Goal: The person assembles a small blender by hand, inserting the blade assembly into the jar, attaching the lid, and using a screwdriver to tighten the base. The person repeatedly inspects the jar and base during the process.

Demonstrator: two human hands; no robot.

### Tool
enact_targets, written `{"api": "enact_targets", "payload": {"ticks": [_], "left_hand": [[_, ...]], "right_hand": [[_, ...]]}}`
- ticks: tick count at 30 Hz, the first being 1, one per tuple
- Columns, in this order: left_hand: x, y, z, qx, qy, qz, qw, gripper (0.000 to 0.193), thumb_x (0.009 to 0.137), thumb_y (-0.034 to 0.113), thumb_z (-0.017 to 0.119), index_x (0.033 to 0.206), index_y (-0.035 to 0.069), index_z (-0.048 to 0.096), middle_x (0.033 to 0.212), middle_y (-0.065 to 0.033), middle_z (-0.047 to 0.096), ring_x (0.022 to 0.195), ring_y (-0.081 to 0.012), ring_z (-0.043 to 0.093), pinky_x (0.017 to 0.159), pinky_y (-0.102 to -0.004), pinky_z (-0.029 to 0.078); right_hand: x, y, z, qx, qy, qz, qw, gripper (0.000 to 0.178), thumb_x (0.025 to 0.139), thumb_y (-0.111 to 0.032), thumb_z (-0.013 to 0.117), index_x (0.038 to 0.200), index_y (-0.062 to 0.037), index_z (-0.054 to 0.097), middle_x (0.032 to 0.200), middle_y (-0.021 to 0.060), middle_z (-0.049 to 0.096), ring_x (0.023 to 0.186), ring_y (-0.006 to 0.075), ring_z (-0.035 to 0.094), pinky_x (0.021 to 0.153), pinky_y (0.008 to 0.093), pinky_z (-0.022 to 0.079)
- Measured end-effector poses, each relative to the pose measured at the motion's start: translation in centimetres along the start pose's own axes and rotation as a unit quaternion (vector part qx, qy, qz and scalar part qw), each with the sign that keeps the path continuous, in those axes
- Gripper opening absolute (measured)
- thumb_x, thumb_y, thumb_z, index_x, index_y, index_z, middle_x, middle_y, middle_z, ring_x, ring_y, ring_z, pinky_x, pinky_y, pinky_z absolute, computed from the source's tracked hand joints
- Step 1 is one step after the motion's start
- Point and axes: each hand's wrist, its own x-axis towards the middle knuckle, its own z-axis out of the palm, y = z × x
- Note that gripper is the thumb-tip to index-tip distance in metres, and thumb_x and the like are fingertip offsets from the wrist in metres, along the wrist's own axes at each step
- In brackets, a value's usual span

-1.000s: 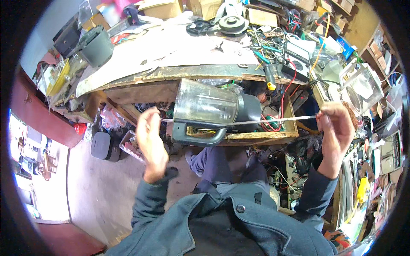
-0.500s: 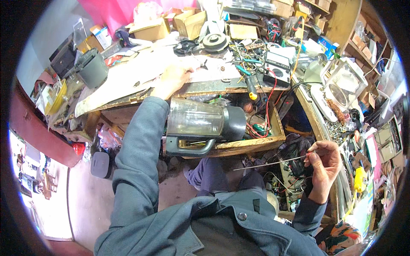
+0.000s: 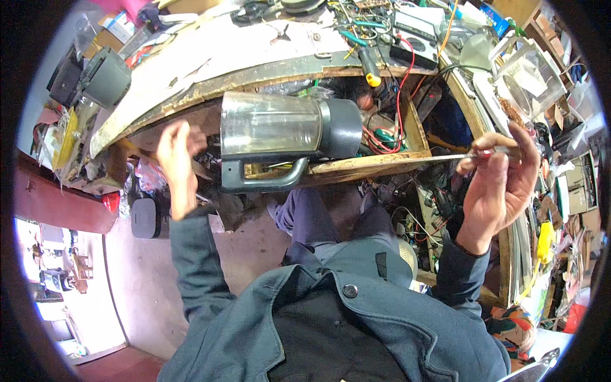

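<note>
A clear blender jar (image 3: 270,127) lies on its side across the open drawer, its dark collar to the right and its black handle toward me. My left hand (image 3: 177,159) is raised just left of the jar, apart from it. Its fingers are partly blurred, and nothing shows in them. On the right, my right hand (image 3: 496,191) pinches a long thin screwdriver (image 3: 439,158) near a small red part. The shaft points left, passing in front of the drawer's edge toward the jar handle. My fingers cover much of its grip end.
The wooden drawer (image 3: 382,162) holds red and green wires. On the workbench (image 3: 254,79) behind lie a yellow-and-black screwdriver (image 3: 368,67), a multimeter (image 3: 414,38) and tangled cables. A grey container (image 3: 105,76) stands at the left. Clutter and a clear plastic housing (image 3: 525,73) crowd the right side.
My left hand has come back from the benchtop to the jar's left side. My right hand has risen with the screwdriver. The view has tilted downward, and the jar appears higher in it.
</note>
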Motion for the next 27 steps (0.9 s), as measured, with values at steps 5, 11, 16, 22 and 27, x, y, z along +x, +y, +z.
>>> {"api": "enact_targets", "payload": {"ticks": [5, 11, 16, 22, 27], "left_hand": [[-9.1, -2.2, -1.5, 0.061, -0.162, -0.149, 0.974, 0.013, 0.094, 0.002, 0.066, 0.106, -0.002, 0.07, 0.09, -0.0082, 0.074, 0.079, -0.0155, 0.071, 0.07, -0.0316, 0.062], [-15.8, -1.9, 3.1, -0.061, -0.335, -0.21, 0.916, 0.062, 0.088, 0.018, 0.08, 0.14, -0.006, 0.055, 0.133, -0.0287, 0.066, 0.12, -0.0388, 0.068, 0.103, -0.0495, 0.056], [-15.8, -3.6, 5.2, -0.182, -0.326, -0.186, 0.909, 0.066, 0.091, 0.017, 0.08, 0.144, -0.008, 0.051, 0.137, -0.0252, 0.064, 0.124, -0.0417, 0.065, 0.104, -0.0515, 0.055], [-16.0, -3.7, 6.5, -0.189, -0.261, -0.2, 0.925, 0.057, 0.1, 0.022, 0.067, 0.143, -0.011, 0.05, 0.135, -0.0267, 0.064, 0.122, -0.0468, 0.065, 0.097, -0.0543, 0.058], [-15.9, -4.2, 6.6, -0.2, -0.24, -0.247, 0.917, 0.05, 0.101, 0.019, 0.069, 0.141, -0.008, 0.056, 0.132, -0.0229, 0.067, 0.115, -0.0407, 0.069, 0.097, -0.0509, 0.058]], "right_hand": [[0.0, 1.6, 2.7, -0.028, -0.056, 0.013, 0.998, 0.038, 0.102, -0.003, 0.066, 0.137, 0.0018, 0.053, 0.102, 0.0149, 0.072, 0.078, 0.0141, 0.067, 0.071, 0.0277, 0.058], [-0.9, 3.4, 3.3, -0.029, -0.075, 0.058, 0.995, 0.039, 0.103, -0.008, 0.067, 0.138, 0.0016, 0.053, 0.104, 0.0143, 0.072, 0.08, 0.0145, 0.067, 0.073, 0.0284, 0.058], [-0.9, 3.8, 4.2, -0.039, -0.094, 0.056, 0.993, 0.038, 0.103, -0.006, 0.066, 0.138, 0.0018, 0.053, 0.104, 0.0137, 0.071, 0.08, 0.0139, 0.067, 0.074, 0.0275, 0.057], [-0.8, 3.5, 4.5, -0.04, -0.117, 0.037, 0.992, 0.04, 0.102, -0.005, 0.066, 0.139, 0.0026, 0.052, 0.103, 0.0141, 0.071, 0.08, 0.0134, 0.066, 0.075, 0.0266, 0.057], [-0.7, 3.5, 4.6, -0.036, -0.112, 0.023, 0.993, 0.04, 0.102, -0.004, 0.066, 0.138, 0.0031, 0.051, 0.103, 0.0147, 0.071, 0.079, 0.0139, 0.067, 0.073, 0.0265, 0.056]]}}
